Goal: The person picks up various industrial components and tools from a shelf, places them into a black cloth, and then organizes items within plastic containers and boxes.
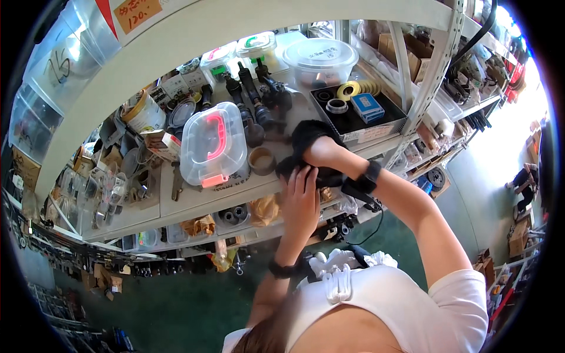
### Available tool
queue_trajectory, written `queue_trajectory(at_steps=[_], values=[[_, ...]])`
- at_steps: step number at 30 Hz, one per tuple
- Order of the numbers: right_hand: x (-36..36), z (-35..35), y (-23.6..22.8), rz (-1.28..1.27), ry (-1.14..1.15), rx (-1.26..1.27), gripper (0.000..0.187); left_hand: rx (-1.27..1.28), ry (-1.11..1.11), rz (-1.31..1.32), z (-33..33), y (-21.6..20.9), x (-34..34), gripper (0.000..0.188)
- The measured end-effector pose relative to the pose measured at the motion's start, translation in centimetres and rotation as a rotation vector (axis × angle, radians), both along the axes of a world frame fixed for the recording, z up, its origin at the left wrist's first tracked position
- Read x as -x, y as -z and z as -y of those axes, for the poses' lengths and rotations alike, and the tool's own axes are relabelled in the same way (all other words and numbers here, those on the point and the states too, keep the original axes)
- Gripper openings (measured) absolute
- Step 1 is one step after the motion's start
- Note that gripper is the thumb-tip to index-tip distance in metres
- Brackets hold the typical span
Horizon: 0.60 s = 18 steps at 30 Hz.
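Note:
Black cloth [313, 130] bunches around my right hand [322, 152] near the shelf's front edge, so its fingers are hidden. My left hand [301, 203] is just left of it, fingers pointing up and curled over the lower part of the black cloth. Whether the cloth is a rag, a glove or a bag, I cannot tell. Close by on the left stands a round, tan-rimmed container [261, 160]. Beyond it are a clear lidded box with a pink handle [213, 144] and several dark metal shafts [253, 97].
A black tray [382, 130] holds yellow rings, a metal ring and a blue box. Behind it sits a round clear tub [321, 62]. A perforated shelf post [432, 82] rises on the right. Small parts crowd the left, and a lower shelf holds bearings [235, 215].

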State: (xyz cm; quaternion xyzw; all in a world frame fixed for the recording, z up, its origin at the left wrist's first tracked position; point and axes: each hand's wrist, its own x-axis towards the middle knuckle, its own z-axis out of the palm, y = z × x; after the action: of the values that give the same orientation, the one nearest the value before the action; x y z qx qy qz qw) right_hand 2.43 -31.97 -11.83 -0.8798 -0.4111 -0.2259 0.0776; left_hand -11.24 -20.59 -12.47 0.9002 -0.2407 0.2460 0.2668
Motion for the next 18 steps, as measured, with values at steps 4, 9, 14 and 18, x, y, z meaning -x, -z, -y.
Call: queue_trajectory(at_steps=[4,9,14,18], values=[[-7.3,-1.8,0.3,-0.324,0.314,0.007,0.017,-0.023,-0.161,0.065,1.7,0.6,-4.0,0.053],[-10.2,-2.2,-0.2,-0.426,0.188,-0.496,0.026,-0.048,-0.17,0.114,1.6,1.1,-7.7,0.053],[-6.5,-3.2,-1.8,-0.257,0.328,-0.18,0.021,-0.015,-0.151,0.144,0.5,1.9,-6.6,0.049],[-3.2,-1.7,-0.5,-0.15,0.354,0.104,0.028,-0.024,-0.193,0.156,1.2,1.6,-3.4,0.05]])
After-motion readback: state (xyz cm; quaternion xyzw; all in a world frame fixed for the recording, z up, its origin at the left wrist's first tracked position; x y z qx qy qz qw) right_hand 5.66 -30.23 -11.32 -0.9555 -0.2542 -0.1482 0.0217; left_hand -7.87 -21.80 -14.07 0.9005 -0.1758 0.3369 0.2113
